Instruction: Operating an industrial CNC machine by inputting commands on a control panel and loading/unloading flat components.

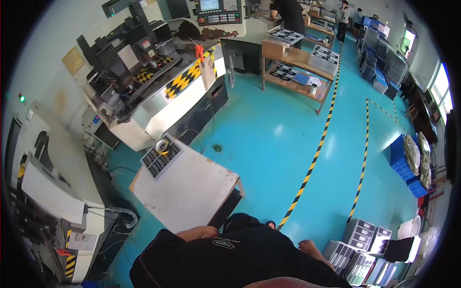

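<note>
My left hand (206,232) is low in front of my black shirt, beside the near edge of the worn white-topped table (187,185). Its fingers are mostly hidden, and nothing shows in it. Out to my right side hangs my right hand (307,246), fingers curled inward with no object visible in them. On the table's far left corner lies a black slotted tray (156,163), and a roll of tape (162,147) rests on top of it.
A machine (158,105) with striped tape stands ahead left; another (53,192) is at my left. Ahead, a wooden bench (300,60) carries trays, near a person in black (290,19). Stacked trays (360,235) sit low right, blue crates (403,158) beyond. Striped lines (312,168) cross the floor.
</note>
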`<action>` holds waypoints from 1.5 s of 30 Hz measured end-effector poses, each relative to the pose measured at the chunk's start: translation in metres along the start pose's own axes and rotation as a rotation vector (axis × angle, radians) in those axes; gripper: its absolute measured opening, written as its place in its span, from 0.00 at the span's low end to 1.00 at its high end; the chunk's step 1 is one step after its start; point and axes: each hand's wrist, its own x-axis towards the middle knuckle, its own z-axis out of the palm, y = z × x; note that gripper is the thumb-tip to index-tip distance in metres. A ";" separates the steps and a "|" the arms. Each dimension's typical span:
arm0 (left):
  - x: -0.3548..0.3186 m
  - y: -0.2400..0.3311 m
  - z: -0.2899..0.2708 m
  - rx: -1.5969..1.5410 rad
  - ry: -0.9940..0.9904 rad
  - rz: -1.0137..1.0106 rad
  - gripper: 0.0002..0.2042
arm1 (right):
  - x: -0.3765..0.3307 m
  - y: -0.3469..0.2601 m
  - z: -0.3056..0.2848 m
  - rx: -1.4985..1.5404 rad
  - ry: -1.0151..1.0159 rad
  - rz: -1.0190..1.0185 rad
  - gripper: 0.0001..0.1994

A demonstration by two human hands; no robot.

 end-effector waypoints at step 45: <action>0.261 -0.236 -0.723 -2.127 1.222 -0.733 0.15 | 0.507 -0.785 -0.538 0.152 -0.016 -0.221 0.07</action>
